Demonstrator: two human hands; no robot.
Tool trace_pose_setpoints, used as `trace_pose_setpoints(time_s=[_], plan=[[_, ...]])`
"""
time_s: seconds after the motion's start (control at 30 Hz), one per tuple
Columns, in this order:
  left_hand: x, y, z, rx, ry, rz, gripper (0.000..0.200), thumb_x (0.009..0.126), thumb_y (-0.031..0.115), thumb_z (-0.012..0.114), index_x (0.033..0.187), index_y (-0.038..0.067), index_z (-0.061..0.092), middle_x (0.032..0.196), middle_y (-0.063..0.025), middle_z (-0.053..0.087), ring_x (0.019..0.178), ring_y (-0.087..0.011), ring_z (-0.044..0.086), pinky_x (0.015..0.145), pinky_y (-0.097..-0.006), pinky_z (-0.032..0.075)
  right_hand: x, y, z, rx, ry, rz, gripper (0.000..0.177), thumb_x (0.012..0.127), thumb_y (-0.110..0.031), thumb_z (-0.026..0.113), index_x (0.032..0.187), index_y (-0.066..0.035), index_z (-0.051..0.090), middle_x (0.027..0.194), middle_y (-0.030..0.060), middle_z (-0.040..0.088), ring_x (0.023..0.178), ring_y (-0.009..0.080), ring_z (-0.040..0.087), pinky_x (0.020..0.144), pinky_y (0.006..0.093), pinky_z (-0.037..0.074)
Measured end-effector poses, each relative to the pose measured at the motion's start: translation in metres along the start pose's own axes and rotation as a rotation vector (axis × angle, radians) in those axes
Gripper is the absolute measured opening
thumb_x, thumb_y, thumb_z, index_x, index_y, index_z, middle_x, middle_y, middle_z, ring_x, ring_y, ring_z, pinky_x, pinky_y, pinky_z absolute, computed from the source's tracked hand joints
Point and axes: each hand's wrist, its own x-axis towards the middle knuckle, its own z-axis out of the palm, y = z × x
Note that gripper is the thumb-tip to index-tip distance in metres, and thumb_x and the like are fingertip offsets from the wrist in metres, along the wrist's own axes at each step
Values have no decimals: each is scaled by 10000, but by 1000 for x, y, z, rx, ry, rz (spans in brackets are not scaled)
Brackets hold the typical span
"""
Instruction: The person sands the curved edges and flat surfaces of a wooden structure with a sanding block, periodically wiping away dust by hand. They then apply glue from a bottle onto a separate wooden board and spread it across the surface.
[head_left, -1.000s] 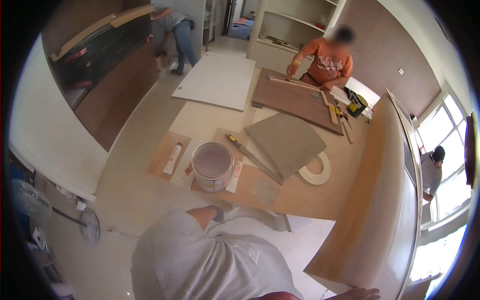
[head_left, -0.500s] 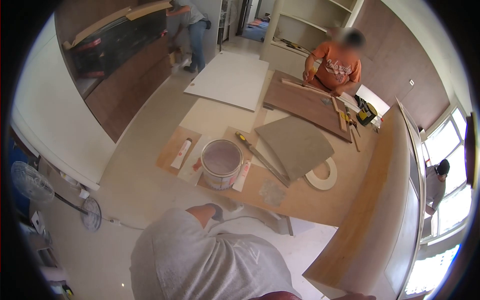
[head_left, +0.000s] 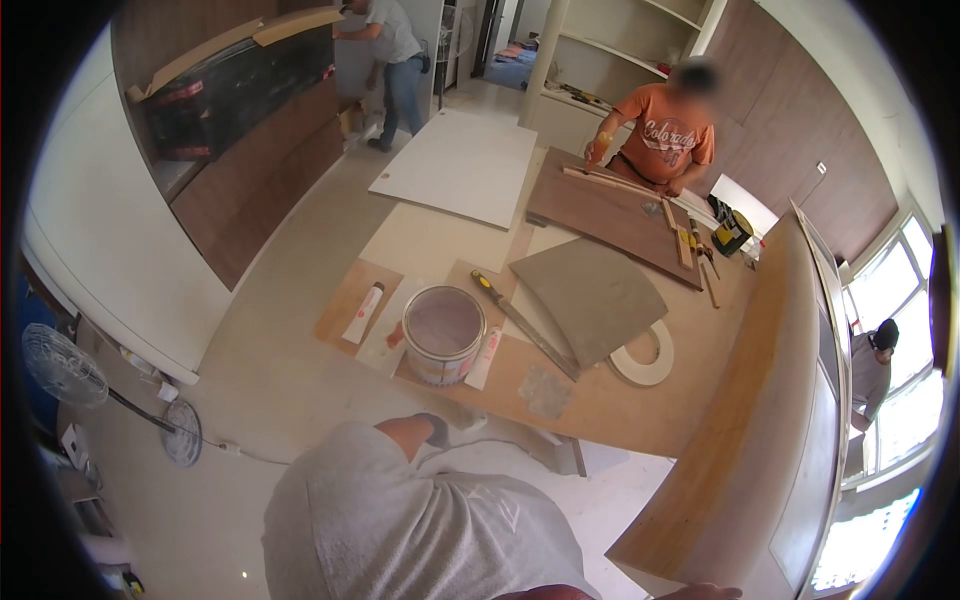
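A grey-shirted torso and sleeve fill the bottom. From the sleeve comes my left hand (head_left: 437, 430), dark-covered and low beside the table's near edge; its fingers are too unclear to read. At the bottom edge, my right hand (head_left: 705, 592) is mostly cut off, against the lower end of a large curved panel (head_left: 735, 430). On the table (head_left: 640, 420) stand or lie an open tin (head_left: 443, 325), a long tool with a black and yellow handle (head_left: 525, 325), a grey sheet (head_left: 590, 295), a tape roll (head_left: 650, 355) and a white tube (head_left: 364, 313).
A person in an orange shirt (head_left: 670, 135) works across the table at a brown board (head_left: 610, 215). White panel (head_left: 460, 165) lies left of it. Another person (head_left: 398, 70) stands at the back left, one more (head_left: 870, 370) by the windows. A fan (head_left: 65, 365) stands left.
The person in orange has straightened a little and moved the hand with the yellow item left. The person at the back left has shifted. My hands have barely moved.
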Motion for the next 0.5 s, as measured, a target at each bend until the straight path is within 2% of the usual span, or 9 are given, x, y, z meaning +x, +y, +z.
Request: trace_pose_setpoints(time_s=[0.1, 0.4, 0.5], plan=[[0, 2, -1, 12, 100, 85, 667, 918, 638, 596, 1187, 55, 775, 1240, -214, 738, 1141, -377, 690, 1005, -499, 505, 2, 2, -1, -2, -1, 0, 658, 1158, -317, 349, 1582, 174, 236, 1680, 400, 120, 1563, 455, 191, 1299, 499, 112], [15, -12, 13, 24, 36, 20, 671, 918, 643, 586, 1182, 57, 778, 1241, -203, 742, 1133, -388, 689, 999, -496, 512, 10, 4, -3, 7, -9, 7, 682, 1160, -334, 357, 1570, 197, 234, 1679, 404, 118, 1562, 462, 190, 1301, 497, 100], [11, -17, 17, 29, 80, 34, 666, 920, 643, 586, 1181, 62, 780, 1255, -203, 737, 1155, -379, 690, 1012, -491, 514, 12, 1, -6, 20, -18, 27, 691, 1160, -339, 360, 1567, 205, 233, 1679, 405, 117, 1562, 465, 189, 1301, 497, 96]])
